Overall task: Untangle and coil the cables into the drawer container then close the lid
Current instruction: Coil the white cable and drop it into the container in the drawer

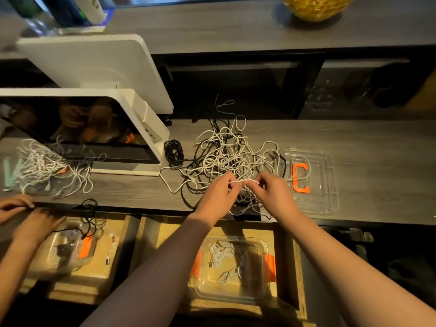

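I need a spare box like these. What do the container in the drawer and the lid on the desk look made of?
The clear rectangular container looks like glossy transparent plastic or glass: the drawer bottom shows through. The clear lid looks like moulded plastic with an orange clip, matte, probably plastic.

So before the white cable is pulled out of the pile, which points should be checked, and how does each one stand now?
1. Both hands hold the same white cable: ok. The left hand and right hand pinch one white cable between them.
2. Cable free from the pile: not ok, white and black cables are still knotted together.
3. Container in the drawer open: ok, coiled white cables already lie inside.
4. Lid within reach: ok, on the desk right of the pile.
5. Lid clear of cables: not ok, a white loop lies over it.
6. Cable's plug ends free: cannot tell.
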Available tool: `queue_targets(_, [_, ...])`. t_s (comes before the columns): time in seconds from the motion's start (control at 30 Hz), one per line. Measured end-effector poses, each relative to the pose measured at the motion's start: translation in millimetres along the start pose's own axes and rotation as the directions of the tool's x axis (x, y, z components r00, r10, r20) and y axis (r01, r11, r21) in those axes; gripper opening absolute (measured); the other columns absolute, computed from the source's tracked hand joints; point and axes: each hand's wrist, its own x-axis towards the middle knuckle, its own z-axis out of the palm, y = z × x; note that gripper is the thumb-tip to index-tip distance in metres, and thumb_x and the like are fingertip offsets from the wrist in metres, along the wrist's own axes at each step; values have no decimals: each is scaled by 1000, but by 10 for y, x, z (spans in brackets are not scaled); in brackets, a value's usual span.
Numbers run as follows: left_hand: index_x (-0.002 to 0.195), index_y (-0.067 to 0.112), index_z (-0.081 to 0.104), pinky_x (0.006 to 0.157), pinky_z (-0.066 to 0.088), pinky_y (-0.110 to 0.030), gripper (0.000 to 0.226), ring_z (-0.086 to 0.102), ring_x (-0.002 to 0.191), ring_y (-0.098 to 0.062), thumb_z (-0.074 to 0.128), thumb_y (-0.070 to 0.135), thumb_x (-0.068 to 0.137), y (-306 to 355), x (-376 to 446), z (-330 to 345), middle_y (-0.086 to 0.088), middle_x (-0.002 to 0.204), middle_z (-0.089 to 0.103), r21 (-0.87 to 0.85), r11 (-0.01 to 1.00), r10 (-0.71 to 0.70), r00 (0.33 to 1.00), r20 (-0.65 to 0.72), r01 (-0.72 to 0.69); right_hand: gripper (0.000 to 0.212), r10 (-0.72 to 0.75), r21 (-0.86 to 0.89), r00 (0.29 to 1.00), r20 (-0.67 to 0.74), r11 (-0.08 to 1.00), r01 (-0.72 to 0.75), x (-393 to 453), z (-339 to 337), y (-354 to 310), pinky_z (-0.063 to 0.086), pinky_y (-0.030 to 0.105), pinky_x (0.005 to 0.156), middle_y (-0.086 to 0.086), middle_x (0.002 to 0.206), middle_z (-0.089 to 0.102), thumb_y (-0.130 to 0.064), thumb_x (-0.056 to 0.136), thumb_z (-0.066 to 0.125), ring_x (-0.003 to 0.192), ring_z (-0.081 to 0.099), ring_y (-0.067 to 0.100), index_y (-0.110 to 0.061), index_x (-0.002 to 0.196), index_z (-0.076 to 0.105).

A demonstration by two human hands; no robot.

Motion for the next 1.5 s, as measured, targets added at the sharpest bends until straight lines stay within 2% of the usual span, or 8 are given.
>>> queue_targets(0.13, [81, 14, 49, 54, 32, -28, 29, 40, 56, -10, 54, 34, 102, 165, -40, -166, 4, 68, 49, -79, 997, 19, 994, -109, -28, 39, -32, 65, 998, -59, 997, 36, 34, -210, -213, 38, 34, 70, -5, 71, 51, -46, 90, 65, 81, 47, 16, -15, 68, 55])
queue_targets(0.4, [70, 16, 50, 55, 34, -31, 37, 45, 56, -14, 59, 38, 99, 302, -100, -482, 3, 62, 48, -62, 996, -79, 951, -300, 63, 39, 87, 573, 991, -98, 819, -16, 38, -587, -504, 46, 36, 62, 2, 61, 46, -29, 101, 55, 61, 48, 19, -15, 65, 49])
queue_targets(0.6, [72, 11, 53, 57, 39, -32, 38, 49, 57, -14, 57, 38, 99, 302, -222, -589, -3, 65, 59, -163, 982, -145, 925, -351, 92, 38, 86, 645, 993, -83, 764, -12, -23, -768, -594, 46, 21, 52, 2, 59, 47, -29, 101, 53, 62, 52, 22, -12, 68, 52])
queue_targets(0.73, [73, 14, 56, 53, 39, -26, 37, 53, 52, -5, 57, 40, 99, 410, -285, -643, -1, 69, 68, -153, 981, -166, 910, -380, 115, 38, 92, 650, 995, -47, 759, -39, -64, -813, -564, 46, 41, 64, -2, 55, 49, -36, 100, 54, 53, 48, 13, -11, 71, 59])
queue_targets(0.9, [84, -1, 65, 54, 39, -24, 34, 52, 57, -5, 62, 30, 97, 428, -378, -915, -9, 74, 67, -297, 952, -226, 825, -518, 74, 39, 141, 653, 987, -82, 755, -54, -134, -882, -528, 40, 37, 58, 9, 61, 48, -38, 101, 53, 55, 44, 21, -12, 72, 61])
queue_targets(1.2, [68, 15, 38, 69, 37, -37, 33, 35, 63, -16, 39, 13, 101, 784, -546, -1074, 0, 63, 36, -460, 880, -110, 890, -443, -121, 30, 110, 516, 990, 92, 845, -142, -175, -736, -545, 47, 37, 66, 1, 68, 55, -37, 99, 55, 67, 51, 21, -14, 82, 62])
queue_targets(1.4, [67, 21, 44, 64, 32, -35, 26, 38, 64, -15, 43, 36, 87, 1130, -586, -1043, 2, 66, 40, -217, 963, 103, 963, -247, -158, 10, -93, 475, 973, 211, 880, -19, -169, -717, -901, 55, 37, 90, 4, 102, 70, -20, 97, 57, 93, 67, 21, -24, 101, 66])
queue_targets(1.5, [67, 20, 51, 63, 32, -34, 32, 41, 65, -15, 46, 29, 97, 1137, -583, -963, 2, 66, 46, -86, 990, 99, 987, -130, -110, 20, -161, 584, 945, 284, 811, -38, -200, -726, -1084, 52, 39, 92, 4, 90, 73, -8, 97, 50, 88, 67, 23, -15, 93, 68])
